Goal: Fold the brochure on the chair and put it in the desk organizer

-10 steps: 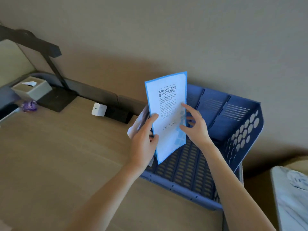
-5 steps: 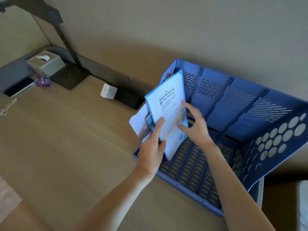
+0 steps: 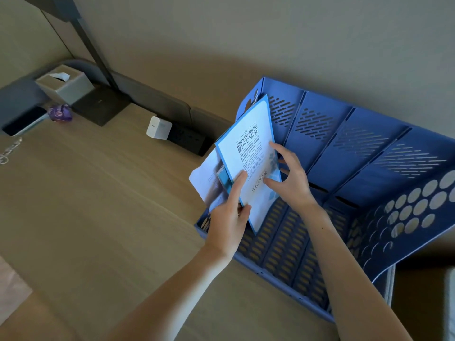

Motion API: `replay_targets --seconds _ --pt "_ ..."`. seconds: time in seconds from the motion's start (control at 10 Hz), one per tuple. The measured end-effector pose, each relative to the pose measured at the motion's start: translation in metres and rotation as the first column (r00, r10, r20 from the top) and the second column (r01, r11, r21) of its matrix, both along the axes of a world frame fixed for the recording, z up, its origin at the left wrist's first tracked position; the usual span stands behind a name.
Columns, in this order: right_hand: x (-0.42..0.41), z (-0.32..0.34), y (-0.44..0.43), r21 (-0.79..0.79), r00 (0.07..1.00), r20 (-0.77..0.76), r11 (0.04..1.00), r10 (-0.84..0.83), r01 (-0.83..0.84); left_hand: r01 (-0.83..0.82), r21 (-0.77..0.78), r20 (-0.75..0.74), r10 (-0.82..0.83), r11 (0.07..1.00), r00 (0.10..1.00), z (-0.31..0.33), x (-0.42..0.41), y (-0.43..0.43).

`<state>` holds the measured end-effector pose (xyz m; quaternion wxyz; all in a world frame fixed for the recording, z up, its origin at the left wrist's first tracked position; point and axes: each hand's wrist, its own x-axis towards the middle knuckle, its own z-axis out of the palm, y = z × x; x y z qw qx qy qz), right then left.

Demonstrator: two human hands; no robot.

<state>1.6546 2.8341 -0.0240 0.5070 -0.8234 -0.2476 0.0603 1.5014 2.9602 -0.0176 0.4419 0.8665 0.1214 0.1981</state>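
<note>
The folded brochure (image 3: 251,153), white with a blue border and printed text, stands tilted in the leftmost compartment of the blue desk organizer (image 3: 344,153). My left hand (image 3: 231,215) grips its lower left edge, thumb on the front. My right hand (image 3: 290,178) touches its right edge with fingers spread. A loose white flap of the brochure sticks out to the left behind my left hand. The brochure's bottom corner reaches down to the organizer's slotted floor.
The organizer lies on a wooden desk (image 3: 98,205) against the wall. Behind it to the left are a white charger (image 3: 158,127) in a black power strip, a tissue box (image 3: 64,83), a purple item (image 3: 60,113), a lamp base (image 3: 101,105) and keys (image 3: 9,150).
The brochure has gone down and leftward into the organizer's leftmost slot, tilting more. Both hands followed it, and the view shifted so the organizer shows larger.
</note>
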Motion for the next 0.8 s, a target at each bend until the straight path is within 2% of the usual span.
replay_targets --seconds 0.4,0.6,0.8 --pt "-0.005 0.002 -0.001 -0.036 1.000 -0.004 0.999 -0.021 0.021 0.020 -0.020 -0.032 -0.020 1.000 0.999 0.005 -0.003 0.003" --pt "-0.015 0.008 -0.006 -0.065 0.998 -0.006 0.996 -0.063 0.063 0.056 0.111 -0.022 -0.054 0.992 0.998 0.012 -0.013 0.006" --pt "-0.037 0.031 -0.015 -0.054 0.993 0.005 0.992 -0.118 0.118 0.088 0.125 -0.084 -0.078 0.988 0.993 0.029 -0.037 0.016"
